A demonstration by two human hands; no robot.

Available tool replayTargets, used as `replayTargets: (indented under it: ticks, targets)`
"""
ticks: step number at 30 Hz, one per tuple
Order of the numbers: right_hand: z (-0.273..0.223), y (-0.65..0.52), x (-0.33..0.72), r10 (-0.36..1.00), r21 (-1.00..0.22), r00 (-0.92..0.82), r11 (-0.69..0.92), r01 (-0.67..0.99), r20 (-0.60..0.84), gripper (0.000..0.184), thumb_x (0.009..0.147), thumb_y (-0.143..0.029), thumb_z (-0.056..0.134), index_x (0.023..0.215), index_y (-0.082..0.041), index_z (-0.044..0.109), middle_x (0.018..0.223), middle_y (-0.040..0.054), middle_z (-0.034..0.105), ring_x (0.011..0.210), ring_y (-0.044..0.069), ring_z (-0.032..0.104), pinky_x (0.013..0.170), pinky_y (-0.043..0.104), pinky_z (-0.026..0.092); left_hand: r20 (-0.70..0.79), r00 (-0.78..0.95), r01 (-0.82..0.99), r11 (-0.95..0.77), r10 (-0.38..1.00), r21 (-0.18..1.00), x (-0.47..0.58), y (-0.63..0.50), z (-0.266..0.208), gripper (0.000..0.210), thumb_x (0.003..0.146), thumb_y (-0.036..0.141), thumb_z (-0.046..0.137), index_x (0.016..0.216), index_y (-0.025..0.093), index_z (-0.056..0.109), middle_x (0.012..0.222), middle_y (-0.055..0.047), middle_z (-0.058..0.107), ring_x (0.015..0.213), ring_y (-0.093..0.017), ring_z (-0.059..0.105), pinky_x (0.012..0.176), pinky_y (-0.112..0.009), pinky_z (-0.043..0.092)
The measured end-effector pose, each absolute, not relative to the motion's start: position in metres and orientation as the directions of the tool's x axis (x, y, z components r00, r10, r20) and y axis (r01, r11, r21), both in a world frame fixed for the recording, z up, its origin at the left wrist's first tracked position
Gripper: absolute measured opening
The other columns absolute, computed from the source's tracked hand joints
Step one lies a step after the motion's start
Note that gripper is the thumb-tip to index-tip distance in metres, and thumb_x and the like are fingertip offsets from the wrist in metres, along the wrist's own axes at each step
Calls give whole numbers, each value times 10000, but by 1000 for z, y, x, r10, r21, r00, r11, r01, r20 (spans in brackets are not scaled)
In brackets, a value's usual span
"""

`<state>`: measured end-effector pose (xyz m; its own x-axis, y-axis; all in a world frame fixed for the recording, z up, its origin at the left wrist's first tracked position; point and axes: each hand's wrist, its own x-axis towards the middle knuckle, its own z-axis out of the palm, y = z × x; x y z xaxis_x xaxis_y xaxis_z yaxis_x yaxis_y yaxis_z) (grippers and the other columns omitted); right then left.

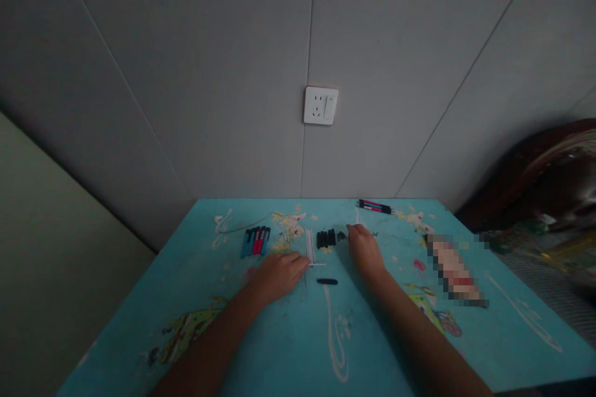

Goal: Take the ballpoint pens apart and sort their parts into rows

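Observation:
My left hand [282, 274] is closed, with its fingertips at one end of a thin white stick [318, 264] that points to the right. Just beyond it several more thin white sticks [310, 245] lie side by side. My right hand [365, 251] has its fingers pinched together beside a small pile of tiny black parts [341, 236]; what the pinch holds is too small to make out. Between the hands is a row of short black pieces [326, 239]. A single dark barrel-like piece [327, 281] lies nearer to me.
Left of centre, several blue and red pen barrels [255, 240] are lined up on the blue cartoon-print table [288, 347]. Slim pens [375, 206] lie at the far edge. A blurred-out flat item [456, 270] rests on the right. The wall has a white socket [321, 105].

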<state>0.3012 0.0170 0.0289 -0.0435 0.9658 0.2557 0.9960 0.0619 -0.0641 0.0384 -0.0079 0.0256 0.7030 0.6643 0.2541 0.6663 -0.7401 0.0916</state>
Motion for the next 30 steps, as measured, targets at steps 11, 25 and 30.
replayTargets:
  ticks: [11, 25, 30]
  targets:
    - [25, 17, 285, 980, -12, 62, -61, 998, 189, 264, 971, -139, 396, 1062, -171, 642, 953, 111, 681, 774, 211, 688, 653, 275, 462, 292, 681, 675, -730, 671, 102, 34, -7, 27, 254, 1006, 277, 418, 998, 200, 660, 851, -45, 664, 750, -168, 637, 648, -280, 456]
    - [17, -9, 289, 981, -22, -106, 111, 994, 160, 274, 1016, -301, 408, 1193, -262, 613, 1028, 73, 648, 784, 176, 688, 644, 245, 459, 240, 683, 686, -719, 689, 113, 32, -5, 25, 250, 1009, 298, 419, 1022, 217, 655, 866, -31, 671, 780, -178, 644, 665, -288, 453]
    - [23, -10, 287, 983, -63, -23, 35, 997, 183, 283, 1009, -303, 409, 1148, -225, 644, 1000, 84, 657, 723, 170, 676, 633, 252, 458, 254, 685, 674, -727, 682, 132, 31, -4, 25, 246, 1009, 286, 416, 1011, 209, 650, 861, -31, 668, 790, -170, 642, 680, -278, 453]
